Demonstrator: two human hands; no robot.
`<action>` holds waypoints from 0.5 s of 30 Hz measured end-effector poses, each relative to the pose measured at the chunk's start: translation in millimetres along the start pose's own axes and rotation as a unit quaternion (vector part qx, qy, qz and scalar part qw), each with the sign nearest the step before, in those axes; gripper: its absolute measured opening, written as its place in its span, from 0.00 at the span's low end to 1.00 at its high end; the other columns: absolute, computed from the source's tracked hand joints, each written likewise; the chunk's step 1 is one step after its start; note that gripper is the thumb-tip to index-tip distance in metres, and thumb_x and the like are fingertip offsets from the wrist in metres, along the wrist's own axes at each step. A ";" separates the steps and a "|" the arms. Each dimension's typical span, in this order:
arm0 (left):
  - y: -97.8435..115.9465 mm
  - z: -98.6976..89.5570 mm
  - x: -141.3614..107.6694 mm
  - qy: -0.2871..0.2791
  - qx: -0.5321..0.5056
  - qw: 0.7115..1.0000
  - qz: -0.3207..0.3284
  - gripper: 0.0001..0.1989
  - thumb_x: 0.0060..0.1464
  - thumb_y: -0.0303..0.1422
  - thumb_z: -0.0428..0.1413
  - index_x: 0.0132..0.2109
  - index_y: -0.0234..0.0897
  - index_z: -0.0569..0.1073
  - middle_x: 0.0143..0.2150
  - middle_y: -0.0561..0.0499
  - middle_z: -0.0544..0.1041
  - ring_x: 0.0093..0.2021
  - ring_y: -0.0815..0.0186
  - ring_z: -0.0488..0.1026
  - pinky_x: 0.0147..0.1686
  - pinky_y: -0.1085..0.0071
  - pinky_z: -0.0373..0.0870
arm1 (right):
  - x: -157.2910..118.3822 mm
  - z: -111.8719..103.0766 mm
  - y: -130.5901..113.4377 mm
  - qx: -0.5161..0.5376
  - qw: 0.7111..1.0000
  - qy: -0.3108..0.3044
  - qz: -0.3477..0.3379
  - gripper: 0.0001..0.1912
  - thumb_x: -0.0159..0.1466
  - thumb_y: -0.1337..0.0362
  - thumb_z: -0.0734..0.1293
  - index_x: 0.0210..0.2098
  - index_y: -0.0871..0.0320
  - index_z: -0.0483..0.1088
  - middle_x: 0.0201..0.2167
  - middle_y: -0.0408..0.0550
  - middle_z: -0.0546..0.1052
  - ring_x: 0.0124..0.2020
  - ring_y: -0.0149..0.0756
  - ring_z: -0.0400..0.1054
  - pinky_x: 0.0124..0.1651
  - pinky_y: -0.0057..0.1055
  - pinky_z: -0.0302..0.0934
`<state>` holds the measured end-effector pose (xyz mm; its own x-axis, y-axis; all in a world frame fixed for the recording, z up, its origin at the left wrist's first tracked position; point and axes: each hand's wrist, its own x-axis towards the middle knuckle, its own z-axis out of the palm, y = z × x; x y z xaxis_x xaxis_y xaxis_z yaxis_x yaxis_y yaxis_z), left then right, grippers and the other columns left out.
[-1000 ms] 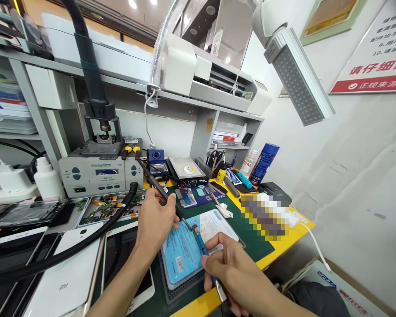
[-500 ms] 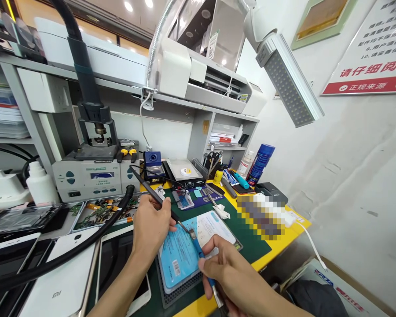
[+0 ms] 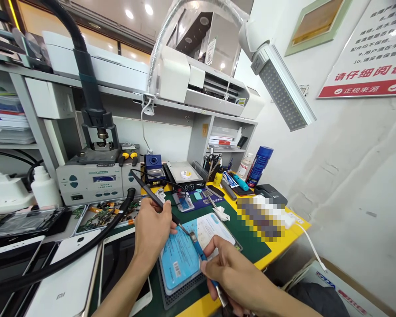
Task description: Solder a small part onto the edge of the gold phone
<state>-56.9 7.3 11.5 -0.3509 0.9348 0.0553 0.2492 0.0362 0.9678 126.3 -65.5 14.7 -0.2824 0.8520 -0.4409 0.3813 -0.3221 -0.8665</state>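
My left hand (image 3: 154, 228) is closed around the black handle of a soldering iron (image 3: 158, 203), whose metal tip points down to the right. My right hand (image 3: 222, 266) grips a slim blue-handled tool (image 3: 198, 247) with a small metal end; its exact kind is unclear. The two tips meet or nearly meet above a blue and white printed packet (image 3: 180, 257). Under that packet lies a dark perforated plate (image 3: 171, 300) on the green mat (image 3: 254, 247).
Several phones, including a white one (image 3: 64, 275), lie at left beside a tray of circuit boards (image 3: 110, 212). A thick black hose (image 3: 95, 240) crosses them. Behind stand a grey hot-air station (image 3: 95, 180) and a small hot plate (image 3: 185, 171). A lamp (image 3: 285, 86) hangs at upper right.
The view has shifted slightly. Both hands keep their grips, and the two tool tips stay close together over the packet with hardly any movement.
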 end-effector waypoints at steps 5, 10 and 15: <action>0.8 0.6 -1.0 -0.001 -0.006 1.000 0.000 0.12 0.58 0.40 0.57 0.35 0.45 0.59 0.14 0.55 0.75 0.17 0.53 0.79 0.21 0.66 0.70 | -3.3 -1.6 -2.2 -0.052 0.999 -0.001 -0.011 0.09 0.69 0.62 0.61 0.42 0.52 0.53 0.19 0.30 0.73 0.04 0.21 0.46 0.07 0.20 0.40; 1.2 0.6 -1.6 -0.001 -0.010 1.000 0.001 0.12 0.58 0.40 0.57 0.35 0.46 0.59 0.14 0.55 0.75 0.17 0.52 0.79 0.21 0.66 0.70 | -3.9 -2.2 -1.1 -0.130 0.991 0.026 -0.026 0.06 0.70 0.62 0.60 0.43 0.51 0.55 0.18 0.30 0.69 0.07 0.23 0.44 0.11 0.21 0.45; -1.2 0.1 -0.6 -0.002 -0.013 1.000 0.000 0.11 0.58 0.40 0.57 0.35 0.46 0.60 0.14 0.55 0.75 0.17 0.51 0.79 0.22 0.65 0.70 | -10.5 -1.9 -5.8 -0.328 0.935 0.097 -0.095 0.04 0.67 0.66 0.61 0.40 0.53 0.59 0.24 0.42 0.73 0.27 0.36 0.68 0.29 0.28 0.56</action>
<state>-56.9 6.7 10.3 -0.3466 0.9365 0.0539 0.2247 0.0271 0.9741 128.8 -71.8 24.8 -0.2601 0.9472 -0.1877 0.8163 0.1118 -0.5668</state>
